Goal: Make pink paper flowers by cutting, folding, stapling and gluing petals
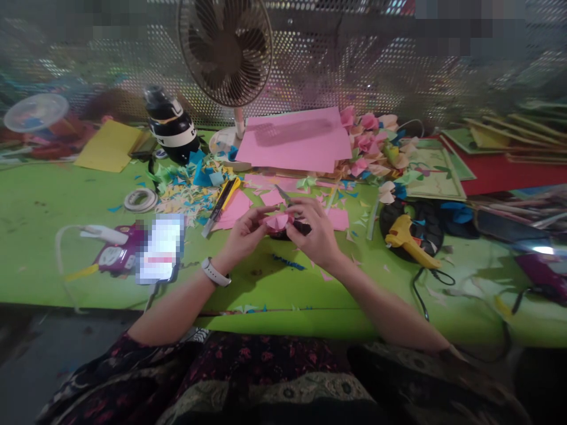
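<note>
My left hand (244, 235) and my right hand (315, 231) meet over the green table (44, 206), both pinching a small pink folded paper piece (276, 221) held between them. Scissors (284, 196) poke up from my right hand, blades pointing up and left, with dark handles under my fingers. A white watch band (215, 273) circles my left wrist. Pink paper sheets (295, 139) lie stacked just behind my hands.
A yellow glue gun (410, 242) rests on a black round stand to the right. A yellow utility knife (221, 205), a tape roll (140, 199), paper scraps and a phone (160, 248) lie left. A fan (225, 53), a dark bottle (172, 125) and paper flowers (370, 144) stand behind.
</note>
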A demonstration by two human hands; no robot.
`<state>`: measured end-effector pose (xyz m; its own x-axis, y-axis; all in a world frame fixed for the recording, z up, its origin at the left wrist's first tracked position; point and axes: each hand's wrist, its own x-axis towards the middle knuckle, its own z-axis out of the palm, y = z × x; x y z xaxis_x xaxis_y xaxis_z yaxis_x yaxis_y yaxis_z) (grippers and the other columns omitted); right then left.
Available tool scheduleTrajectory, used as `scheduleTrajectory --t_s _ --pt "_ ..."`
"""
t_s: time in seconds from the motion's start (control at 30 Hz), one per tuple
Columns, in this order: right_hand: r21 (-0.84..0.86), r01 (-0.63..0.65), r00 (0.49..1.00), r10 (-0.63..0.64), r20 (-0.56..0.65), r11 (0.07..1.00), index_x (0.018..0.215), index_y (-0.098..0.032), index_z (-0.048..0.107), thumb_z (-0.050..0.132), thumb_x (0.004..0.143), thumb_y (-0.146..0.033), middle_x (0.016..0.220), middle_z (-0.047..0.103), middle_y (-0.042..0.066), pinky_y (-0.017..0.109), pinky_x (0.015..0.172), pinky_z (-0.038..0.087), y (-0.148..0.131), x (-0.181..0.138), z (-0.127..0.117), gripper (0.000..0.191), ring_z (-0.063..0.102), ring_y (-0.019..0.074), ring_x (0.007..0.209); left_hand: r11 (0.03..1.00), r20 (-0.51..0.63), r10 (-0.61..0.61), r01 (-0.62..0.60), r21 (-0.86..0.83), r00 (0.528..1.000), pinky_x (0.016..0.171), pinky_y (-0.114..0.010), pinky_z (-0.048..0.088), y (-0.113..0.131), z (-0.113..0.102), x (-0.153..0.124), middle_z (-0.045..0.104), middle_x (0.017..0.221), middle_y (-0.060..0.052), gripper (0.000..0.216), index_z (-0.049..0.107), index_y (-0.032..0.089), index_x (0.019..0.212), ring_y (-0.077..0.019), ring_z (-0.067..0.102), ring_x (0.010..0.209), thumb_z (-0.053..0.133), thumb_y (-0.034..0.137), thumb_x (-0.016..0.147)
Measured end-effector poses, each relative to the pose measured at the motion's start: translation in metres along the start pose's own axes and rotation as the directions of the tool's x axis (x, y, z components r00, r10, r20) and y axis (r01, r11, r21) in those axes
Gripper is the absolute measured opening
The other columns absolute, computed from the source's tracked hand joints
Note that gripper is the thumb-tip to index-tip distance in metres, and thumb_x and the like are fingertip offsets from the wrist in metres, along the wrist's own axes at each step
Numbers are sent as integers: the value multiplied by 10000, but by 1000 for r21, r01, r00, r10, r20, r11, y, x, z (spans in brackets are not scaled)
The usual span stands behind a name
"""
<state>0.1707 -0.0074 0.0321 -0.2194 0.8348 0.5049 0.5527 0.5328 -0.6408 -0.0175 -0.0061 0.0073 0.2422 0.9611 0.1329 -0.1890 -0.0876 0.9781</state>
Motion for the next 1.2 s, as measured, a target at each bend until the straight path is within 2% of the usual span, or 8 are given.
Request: scheduleTrajectory --t_s 0.07,0.13,0.33,0.5,0.7,0.97,1.1,1.2 --pt "-67 99 995 -101 -25 993 981 -250 632 571 849 -197 1257 626 106 536 1031 446 0 -1 0 155 573 293 1213 999 2 -14 14 -37 1000 828 -329 581 0 0 0 727 957 -56 350 641 182 1118 -156 701 827 740 357 831" --pt "-92 108 992 -113 -52 990 996 -253 634 565 862 -198 1297 612 110 552 1062 416 0 -2 0 161 557 301 1243 998 8 -31 31 -62 999 826 -335 581 2 1 0 724 940 -52 366 637 183 1099 -161 701 826 758 380 815" --pt "-29 104 994 -104 -17 994 991 -239 633 597 822 -208 1264 642 116 524 1020 462 2 -1 2 176 583 295 1209 998 20 -33 34 -55 999 845 -338 574 6 4 -2 721 1030 -73 397 635 189 1143 -163 698 864 751 389 820" --pt "-28 111 994 -111 12 993 981 -247 678 582 860 -202 1240 674 98 512 1003 475 3 0 1 161 614 274 1183 998 6 -41 41 -45 999 821 -327 577 5 3 -2 712 1076 -82 408 633 190 1139 -180 692 924 758 398 811" --pt "8 105 994 -105 21 994 1001 -266 720 573 878 -203 1240 697 71 517 1011 479 3 0 2 202 624 265 1188 995 13 -62 63 -71 998 788 -325 594 2 3 -2 728 942 -56 422 617 185 1165 -167 706 850 757 380 818" --pt "13 175 984 -175 7 984 1040 -284 753 535 918 -213 1250 711 54 523 1035 490 9 -2 7 260 620 257 1225 972 53 -128 136 -194 990 871 -336 579 -1 2 -2 759 953 -33 516 595 202 1244 -156 725 851 789 359 793" --pt "-103 259 966 -255 47 960 1102 -265 747 522 934 -215 1282 699 59 521 1042 497 14 -1 7 285 593 259 1270 954 39 -159 163 -250 987 866 -308 569 0 4 -3 764 898 -22 522 610 194 1233 -141 726 809 806 345 774" --pt "-260 365 931 -354 92 894 1131 -226 740 535 934 -214 1305 686 71 486 1041 505 16 -2 6 285 570 267 1296 942 -6 -184 174 -286 983 836 -288 563 1 5 -4 766 871 -16 510 631 184 1216 -123 719 757 812 302 754"
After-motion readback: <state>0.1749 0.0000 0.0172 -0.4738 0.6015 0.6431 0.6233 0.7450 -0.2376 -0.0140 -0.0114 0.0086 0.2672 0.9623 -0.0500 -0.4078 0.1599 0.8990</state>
